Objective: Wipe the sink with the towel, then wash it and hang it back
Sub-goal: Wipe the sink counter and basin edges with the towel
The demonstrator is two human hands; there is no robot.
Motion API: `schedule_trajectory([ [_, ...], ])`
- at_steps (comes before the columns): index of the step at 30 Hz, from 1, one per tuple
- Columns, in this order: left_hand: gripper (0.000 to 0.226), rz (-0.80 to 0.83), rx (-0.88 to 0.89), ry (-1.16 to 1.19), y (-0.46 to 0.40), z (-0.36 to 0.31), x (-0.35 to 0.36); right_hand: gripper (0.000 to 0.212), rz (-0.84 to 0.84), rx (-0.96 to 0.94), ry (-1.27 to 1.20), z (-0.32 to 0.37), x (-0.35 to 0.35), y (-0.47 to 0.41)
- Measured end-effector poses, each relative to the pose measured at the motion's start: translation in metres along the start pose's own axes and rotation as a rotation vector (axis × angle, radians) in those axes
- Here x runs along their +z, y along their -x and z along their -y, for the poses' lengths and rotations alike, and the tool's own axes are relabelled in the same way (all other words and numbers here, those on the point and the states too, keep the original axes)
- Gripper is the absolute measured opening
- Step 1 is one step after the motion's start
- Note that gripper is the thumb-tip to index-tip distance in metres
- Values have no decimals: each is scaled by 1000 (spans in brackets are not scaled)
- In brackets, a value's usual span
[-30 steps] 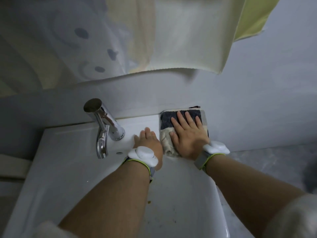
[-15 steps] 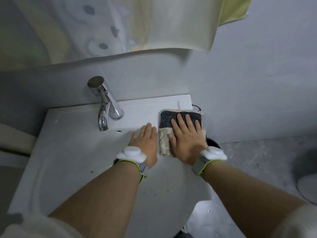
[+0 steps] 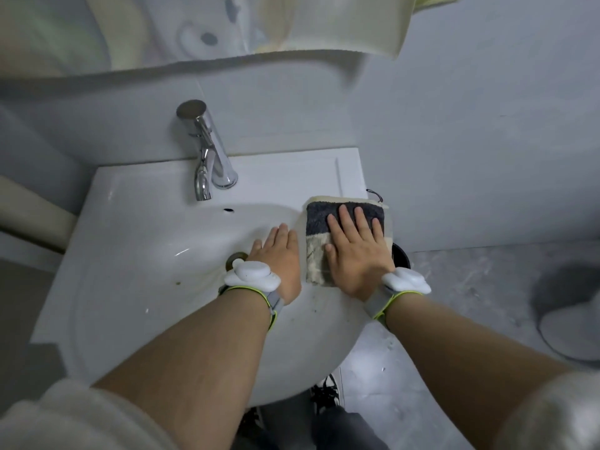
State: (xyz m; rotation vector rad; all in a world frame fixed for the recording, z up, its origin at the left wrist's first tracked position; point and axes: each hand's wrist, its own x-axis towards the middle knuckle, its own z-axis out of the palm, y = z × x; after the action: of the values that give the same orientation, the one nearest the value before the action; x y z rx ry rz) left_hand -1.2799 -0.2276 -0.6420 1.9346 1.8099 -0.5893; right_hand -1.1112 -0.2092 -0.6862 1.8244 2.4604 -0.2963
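1. A white sink [image 3: 136,241] sits against a grey wall, with a chrome faucet [image 3: 207,157] at its back edge.
2. The right hand [image 3: 355,251] lies flat, fingers straight, on a folded towel [image 3: 316,254], dark grey and beige, on the sink's right rim.
3. The left hand [image 3: 281,254] rests flat inside the basin, just beside the towel, near the drain [image 3: 236,257].
4. Both wrists carry white devices on green-edged straps.
5. Pale cloths [image 3: 341,24] hang above.
6. A dark round object [image 3: 401,256], possibly a container, shows beside the right wrist.
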Motion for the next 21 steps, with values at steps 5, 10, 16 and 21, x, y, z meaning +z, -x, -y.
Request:
schedule_trajectory([
  [5,92,13,40,-1,16,2,16,66,-54,78,-15,22,9,42],
  [10,90,-8,103,0,30,17,39,68,51,177,16,48,12,77],
  [16,95,6,162,-19,39,20,53,76,20,266,-66,76,17,111],
  [21,87,17,192,-26,56,22,55,63,29,238,-62,63,13,108],
])
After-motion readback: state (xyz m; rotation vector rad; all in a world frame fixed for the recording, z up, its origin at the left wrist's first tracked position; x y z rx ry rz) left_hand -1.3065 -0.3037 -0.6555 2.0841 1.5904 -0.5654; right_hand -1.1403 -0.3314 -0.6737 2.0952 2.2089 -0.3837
